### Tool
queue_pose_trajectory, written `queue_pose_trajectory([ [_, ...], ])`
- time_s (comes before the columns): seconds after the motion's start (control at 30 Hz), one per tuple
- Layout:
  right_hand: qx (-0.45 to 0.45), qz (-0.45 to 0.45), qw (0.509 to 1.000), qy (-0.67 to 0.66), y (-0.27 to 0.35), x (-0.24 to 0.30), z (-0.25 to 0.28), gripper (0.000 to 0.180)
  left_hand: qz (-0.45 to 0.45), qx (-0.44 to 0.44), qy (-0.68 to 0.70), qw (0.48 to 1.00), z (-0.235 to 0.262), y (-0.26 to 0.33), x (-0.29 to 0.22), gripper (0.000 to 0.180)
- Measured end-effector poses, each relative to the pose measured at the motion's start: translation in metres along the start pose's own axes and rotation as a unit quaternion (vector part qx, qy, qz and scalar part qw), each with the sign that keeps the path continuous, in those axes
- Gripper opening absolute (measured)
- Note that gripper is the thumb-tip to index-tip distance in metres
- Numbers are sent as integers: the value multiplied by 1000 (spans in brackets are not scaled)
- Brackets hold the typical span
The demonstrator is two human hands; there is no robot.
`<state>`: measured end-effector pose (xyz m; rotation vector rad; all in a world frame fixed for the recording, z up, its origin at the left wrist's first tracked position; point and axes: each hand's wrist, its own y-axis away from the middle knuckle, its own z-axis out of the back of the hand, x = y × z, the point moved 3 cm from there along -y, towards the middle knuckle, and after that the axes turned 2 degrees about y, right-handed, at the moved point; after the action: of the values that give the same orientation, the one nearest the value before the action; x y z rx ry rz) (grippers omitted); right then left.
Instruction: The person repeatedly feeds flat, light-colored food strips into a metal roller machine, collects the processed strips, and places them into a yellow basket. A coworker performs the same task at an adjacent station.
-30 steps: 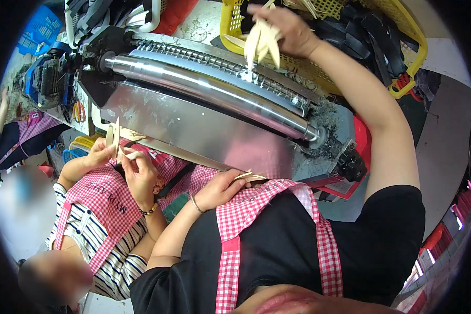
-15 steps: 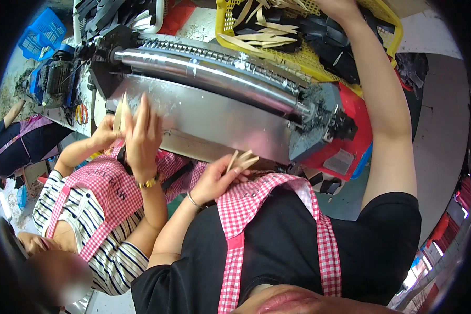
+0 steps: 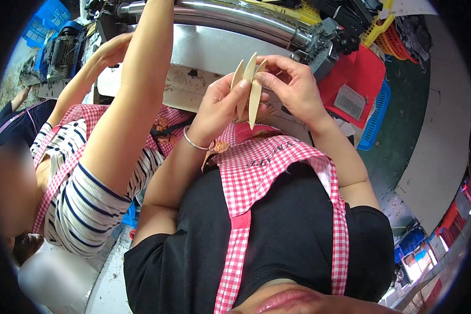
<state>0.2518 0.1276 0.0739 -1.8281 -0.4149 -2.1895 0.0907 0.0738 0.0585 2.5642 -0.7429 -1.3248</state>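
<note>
Pale, cream-coloured strips [image 3: 250, 89] — thin, pointed, fanned upright — are sitting between our two hands, just in front of the red-checked apron [image 3: 269, 167] and below the machine's long steel roller [image 3: 235, 18]. Our left hand [image 3: 222, 107] is pinching them from the side, thumb pressed along the strips, a thin bangle [image 3: 193, 144] circling its wrist. Our right hand [image 3: 293, 86] is closing its fingertips on the upper ends, fingers curled. To our left a co-worker in a striped shirt [image 3: 97, 204] is reaching both arms toward the machine — one forearm [image 3: 136, 94] crossing right beside ours. A red box [image 3: 358, 83] and blue crate [image 3: 379, 112] are lying to the right.
</note>
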Motion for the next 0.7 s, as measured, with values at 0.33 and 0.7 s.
queue_pose_trajectory([
  [0.33,-29,12,996,88,-7,-8,-10,35,-17,-10,-119,993,8,0,2,30],
  [0.7,143,20,989,31,-54,1,-17,11,80,55,-10,995,26,-5,-13,32],
])
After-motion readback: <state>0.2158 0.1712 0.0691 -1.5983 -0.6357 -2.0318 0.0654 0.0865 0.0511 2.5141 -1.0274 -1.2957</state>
